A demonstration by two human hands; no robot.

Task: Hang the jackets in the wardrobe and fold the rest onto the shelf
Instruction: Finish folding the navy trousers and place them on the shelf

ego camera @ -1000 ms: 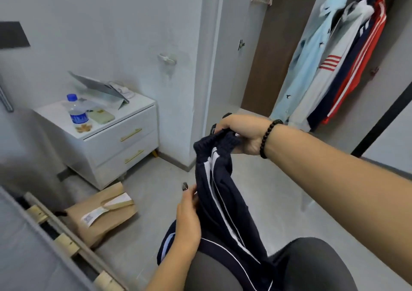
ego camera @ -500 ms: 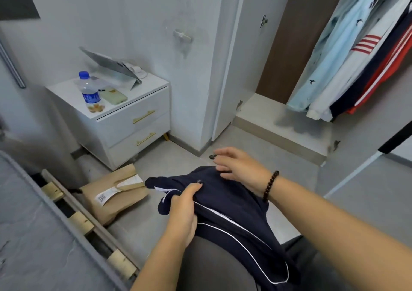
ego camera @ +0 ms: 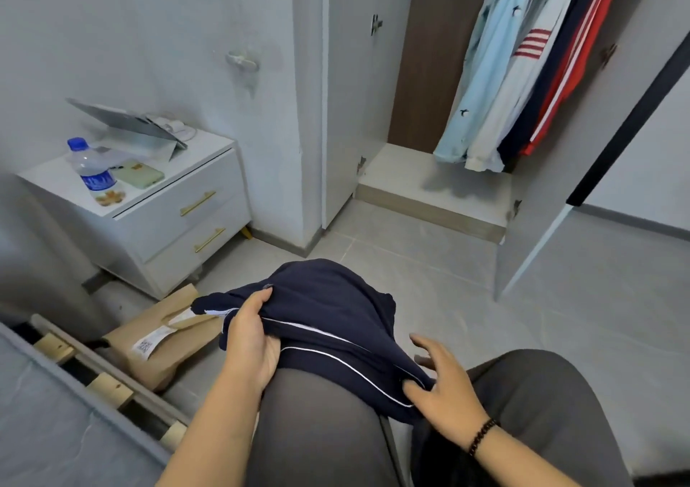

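White wardrobe (ego camera: 347, 87) stands open in the upper right of the frame, and four jackets (ego camera: 522, 65) already hang inside it, so the hanging part looks largely done. Its pale shelf (ego camera: 418, 177) below them is bare as far as shows, so folding seems barely begun. Lower centre, a navy garment (ego camera: 328, 322) with white piping lies across the person's lap, part folded. Left hand (ego camera: 251, 341) grips its left edge, thumb on top. Right hand (ego camera: 444, 382) pinches the lower right edge with thumb and one finger, the other fingers spread loose.
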